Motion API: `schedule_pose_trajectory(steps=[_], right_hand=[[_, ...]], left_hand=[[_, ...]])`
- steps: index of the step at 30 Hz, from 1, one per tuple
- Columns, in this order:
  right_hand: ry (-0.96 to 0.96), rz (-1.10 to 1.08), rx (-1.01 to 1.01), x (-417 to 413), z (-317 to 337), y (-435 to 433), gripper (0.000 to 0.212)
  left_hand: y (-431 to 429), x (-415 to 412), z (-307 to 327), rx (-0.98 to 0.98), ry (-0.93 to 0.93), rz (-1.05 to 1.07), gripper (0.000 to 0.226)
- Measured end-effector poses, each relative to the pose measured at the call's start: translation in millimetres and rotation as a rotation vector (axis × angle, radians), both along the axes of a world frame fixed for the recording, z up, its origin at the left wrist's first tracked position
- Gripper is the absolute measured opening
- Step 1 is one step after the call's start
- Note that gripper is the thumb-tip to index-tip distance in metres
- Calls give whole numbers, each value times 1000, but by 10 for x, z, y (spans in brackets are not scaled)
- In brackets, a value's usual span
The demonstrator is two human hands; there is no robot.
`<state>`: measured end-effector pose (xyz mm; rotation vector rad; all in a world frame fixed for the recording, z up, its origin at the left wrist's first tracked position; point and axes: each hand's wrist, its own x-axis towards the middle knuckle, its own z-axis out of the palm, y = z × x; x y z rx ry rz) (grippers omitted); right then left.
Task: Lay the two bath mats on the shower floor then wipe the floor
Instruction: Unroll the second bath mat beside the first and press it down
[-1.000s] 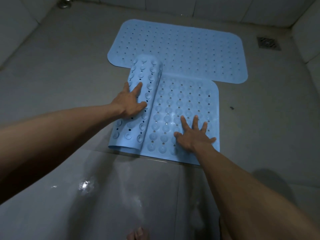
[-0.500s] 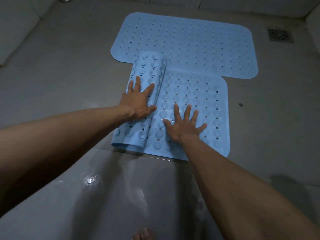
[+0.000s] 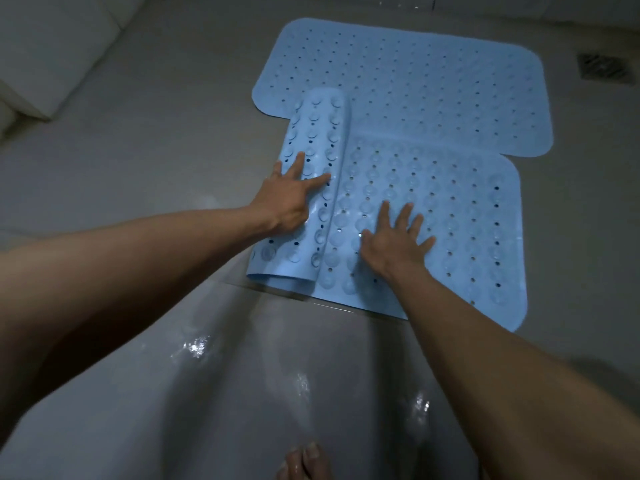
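Head view: L hand (image 3: pixel 287 199) is pressing flat-fingered on curl (image 3: pixel 313 133) of near bath mat (image 3: pixel 450 220), lying lengthwise away; R hand (image 3: pixel 394 240), spread flat, is pressing beside it.

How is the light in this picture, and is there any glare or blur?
Head view: the light is dim and bluish; small glare spots sit on the wet floor; the floor drain in the corner is blurred; the wide-angle lens stretches the frame edges; the near mat is reasonably sharp.

Soft matt rubbery plastic across the flat light-blue perforated bath mat (image 3: pixel 415 81); same on the half-rolled light-blue bath mat (image 3: pixel 450 220), bumpy with glossy suction cups (image 3: pixel 313 116). Smooth grey tiled shower floor (image 3: pixel 156 150), gleaming wet nearby. Dull metal drain grate (image 3: pixel 604 65).
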<state>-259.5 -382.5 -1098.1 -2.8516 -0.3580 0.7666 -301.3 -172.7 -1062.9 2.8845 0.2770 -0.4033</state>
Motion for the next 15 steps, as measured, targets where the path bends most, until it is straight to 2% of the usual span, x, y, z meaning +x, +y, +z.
schedule_pose_trajectory(steps=[3, 7, 13, 15], right_hand=[[81, 101, 21, -53, -47, 242, 71], [77, 139, -25, -100, -121, 206, 77], [68, 134, -36, -62, -117, 85, 76], [65, 131, -41, -49, -116, 13, 76]], left_hand=[[65, -69, -16, -12, -61, 34, 58], [209, -133, -64, 25, -60, 93, 71], [412, -204, -147, 66, 15, 70, 57], [379, -215, -162, 38, 38, 89, 61]])
